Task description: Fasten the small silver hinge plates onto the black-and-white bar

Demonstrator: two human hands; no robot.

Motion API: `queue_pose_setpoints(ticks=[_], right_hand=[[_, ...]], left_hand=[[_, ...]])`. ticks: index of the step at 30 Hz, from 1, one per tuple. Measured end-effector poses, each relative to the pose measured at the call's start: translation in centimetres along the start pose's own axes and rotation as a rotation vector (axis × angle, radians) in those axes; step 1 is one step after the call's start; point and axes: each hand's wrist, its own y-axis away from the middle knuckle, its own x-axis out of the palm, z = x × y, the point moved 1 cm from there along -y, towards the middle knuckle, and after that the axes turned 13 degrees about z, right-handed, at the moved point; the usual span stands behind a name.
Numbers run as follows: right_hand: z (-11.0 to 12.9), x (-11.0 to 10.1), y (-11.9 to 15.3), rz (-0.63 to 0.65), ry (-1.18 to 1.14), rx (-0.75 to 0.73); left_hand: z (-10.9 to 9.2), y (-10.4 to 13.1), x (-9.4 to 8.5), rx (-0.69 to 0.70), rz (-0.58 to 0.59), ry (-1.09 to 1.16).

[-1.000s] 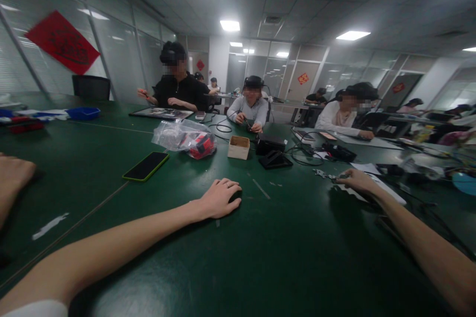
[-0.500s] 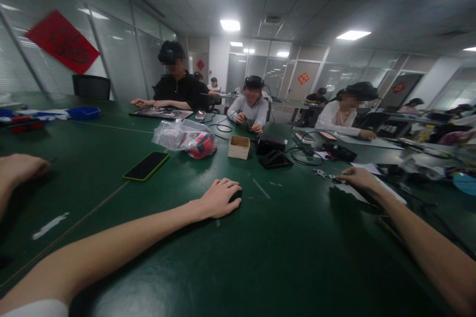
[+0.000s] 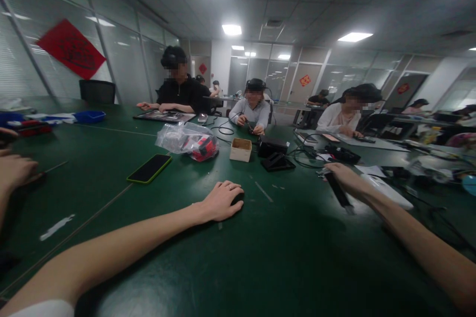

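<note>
My left hand (image 3: 225, 200) rests low on the green table (image 3: 260, 262), its fingers curved over a black rounded thing that looks like a computer mouse (image 3: 237, 198), mostly hidden beneath them. My right hand (image 3: 345, 177) is closed, over the right part of the table. From its fingers a dark flat strip (image 3: 337, 191) with a silvery end slants down; its exact kind is blurred. A small silvery piece (image 3: 322, 173) shows by the fingertips. Beside my right forearm lies a white flat thing (image 3: 388, 192).
A green-edged phone (image 3: 149, 168), a plastic bag (image 3: 186, 139) with red and black contents, a small open box (image 3: 240, 150) and a black stand (image 3: 277, 161) are ahead. Cables (image 3: 308, 156) clutter the right. Another person's hand (image 3: 17, 171) is at far left; several people sit around.
My right hand has moved slightly left and lifted the dark strip, uncovering the white flat thing. My left hand stays on the mouse. The view has shifted a little.
</note>
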Motion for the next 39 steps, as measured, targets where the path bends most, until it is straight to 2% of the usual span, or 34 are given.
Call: queue_pose_setpoints(ticks=[3, 5, 6, 9, 12, 15, 19, 24, 34, 39], right_hand=[[3.0, 4.9, 2.7, 0.223, -0.174, -0.123], [4.9, 8.6, 4.7, 0.537, -0.499, -0.154], [5.7, 10.3, 5.7, 0.626, -0.620, -0.160], [7.4, 14.4, 7.9, 0.694, -0.781, -0.202], [8.1, 16.4, 8.6, 0.640, -0.641, -0.348], [7.9, 16.3, 8.3, 0.521, -0.288, -0.548], [6.9, 15.0, 7.9, 0.451, 0.002, -0.633], [5.8, 14.2, 8.1, 0.461, 0.033, -0.656], [6.0, 14.8, 8.2, 0.321, 0.271, -0.729], [6.4, 14.3, 8.1, 0.312, 0.349, -0.727]], left_hand=[[-0.1, 0.0, -0.1, 0.007, -0.015, 0.022], [-0.3, 0.1, -0.3, 0.026, -0.038, 0.038], [-0.4, 0.2, -0.4, 0.040, -0.050, 0.045], [-0.6, 0.4, -0.6, 0.095, -0.068, 0.055], [-0.6, 0.5, -0.6, 0.141, -0.057, 0.028], [-0.4, 0.4, -0.5, 0.151, -0.035, -0.007], [-0.5, 0.4, -0.6, 0.158, -0.013, -0.024], [-0.8, 0.4, -0.8, 0.162, -0.006, -0.044], [-1.0, 0.2, -1.3, 0.178, 0.005, -0.101], [-0.6, -2.0, -2.2, 0.250, 0.146, -0.128]])
